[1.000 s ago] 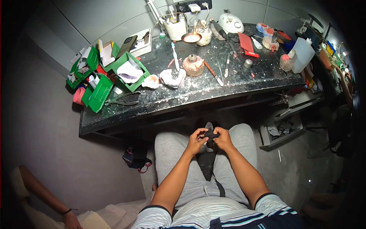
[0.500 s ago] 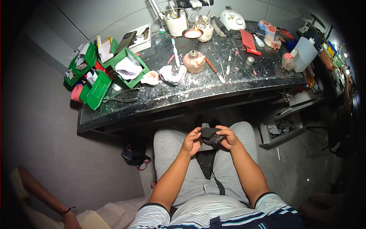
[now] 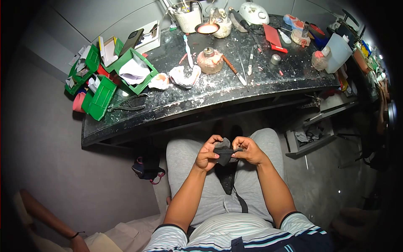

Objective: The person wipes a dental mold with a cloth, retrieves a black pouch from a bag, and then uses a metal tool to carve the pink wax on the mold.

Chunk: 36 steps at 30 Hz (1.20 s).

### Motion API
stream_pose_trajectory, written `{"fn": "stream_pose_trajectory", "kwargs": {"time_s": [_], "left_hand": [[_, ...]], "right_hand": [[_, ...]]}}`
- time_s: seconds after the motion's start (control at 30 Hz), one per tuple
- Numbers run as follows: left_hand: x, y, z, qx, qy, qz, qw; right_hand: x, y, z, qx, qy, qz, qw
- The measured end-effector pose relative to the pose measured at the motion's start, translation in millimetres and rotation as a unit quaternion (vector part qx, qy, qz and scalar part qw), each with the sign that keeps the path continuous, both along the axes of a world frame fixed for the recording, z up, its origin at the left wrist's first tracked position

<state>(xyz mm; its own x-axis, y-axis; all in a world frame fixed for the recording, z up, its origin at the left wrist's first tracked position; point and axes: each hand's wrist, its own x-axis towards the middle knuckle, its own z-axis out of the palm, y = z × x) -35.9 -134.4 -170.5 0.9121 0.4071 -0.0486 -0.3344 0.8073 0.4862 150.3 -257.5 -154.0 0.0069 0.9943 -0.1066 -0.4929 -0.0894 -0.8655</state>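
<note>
Black is the bracelet (image 3: pixel 78 233) on another person's forearm (image 3: pixel 47 215), at the lower left of the frame. Above it, at the left edge of the bench (image 3: pixel 176 110), you have a pink cup (image 3: pixel 78 102) beside green bins (image 3: pixel 101 97), one holding folded white paper (image 3: pixel 134 71). Next, a white cast (image 3: pixel 184 77) lies near a toothbrush (image 3: pixel 188 51). In the lower middle, your left hand (image 3: pixel 207 154) holds the left part of a dark cloth (image 3: pixel 224 157), the thumb across its front and the other fingers partly hidden behind. The cloth is between your hands, above your lap, in front of the bench. Your right hand (image 3: pixel 248 152) pinches its right end between thumb and fingers. Above your hands on the bench, a brown-handled knife (image 3: pixel 233 69) lies by a glass jar (image 3: pixel 210 62). Farther right are a red sheet (image 3: pixel 273 37) and, at the upper right, a translucent bottle (image 3: pixel 338 53).
</note>
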Motion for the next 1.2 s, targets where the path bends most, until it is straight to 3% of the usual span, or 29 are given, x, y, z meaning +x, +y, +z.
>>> {"fn": "stream_pose_trajectory", "kwargs": {"time_s": [0.27,0.47,0.57,0.63,0.67,0.7,0.73,0.77,0.8,0.87,0.93,1.0,1.03,1.1,1.13,1.2], "left_hand": [[-0.1,-0.8,5.3,0.024,-0.014,0.003,1.0],[-0.5,-0.5,5.5,0.001,0.009,0.004,1.0],[3.8,-1.6,-5.1,0.056,0.065,0.01,0.996],[13.5,-5.2,-34.5,0.222,0.199,0.075,0.952],[18.5,-8.7,-44.6,0.221,0.199,0.075,0.952],[23.8,-12.2,-54.1,0.339,0.336,0.138,0.868],[29.0,-15.6,-58.2,0.443,0.459,0.195,0.745],[33.8,-21.0,-51.5,0.425,0.497,0.198,0.73],[40.1,-27.9,-44.7,0.426,0.496,0.201,0.73],[50.0,-43.5,-36.2,0.491,0.525,0.223,0.659],[49.8,-56.2,-28.5,0.521,0.473,0.203,0.681],[54.8,-54.5,-38.2,0.567,0.376,0.304,0.667],[51.8,-49.0,-35.2,0.568,0.374,0.305,0.667],[40.1,-28.5,-25.9,0.494,0.417,0.191,0.739],[38.5,-18.6,-30.4,0.488,0.462,0.211,0.71],[30.3,5.2,-47.3,0.529,0.552,0.247,0.595]], "right_hand": [[-1.5,0.3,1.8,0.013,-0.007,-0.022,1.0],[6.8,-0.7,4.1,-0.043,0.006,0.026,0.999],[2.6,-0.7,4.1,-0.015,-0.046,0.015,0.999],[1.3,2.8,-14.7,0.009,-0.187,0.006,0.982],[-2.6,3.9,-23.0,0.009,-0.187,0.007,0.982],[-9.4,6.5,-31.8,-0.071,-0.239,-0.041,0.968],[-15.8,11.8,-41.0,-0.148,-0.289,-0.089,0.942],[-22.6,20.6,-47.1,-0.191,-0.367,-0.173,0.894],[-23.5,24.6,-51.2,-0.188,-0.369,-0.173,0.894],[-20.8,35.1,-43.4,-0.266,-0.492,-0.3,0.773],[-16.7,39.4,-41.0,-0.287,-0.495,-0.311,0.759],[-16.7,42.3,-50.7,-0.322,-0.539,-0.319,0.711],[-16.5,42.2,-53.9,-0.32,-0.539,-0.32,0.711],[-12.8,39.1,-59.5,-0.313,-0.545,-0.328,0.705],[-9.1,38.2,-61.5,-0.311,-0.545,-0.328,0.706],[0.1,36.1,-63.4,-0.274,-0.463,-0.356,0.764]]}}
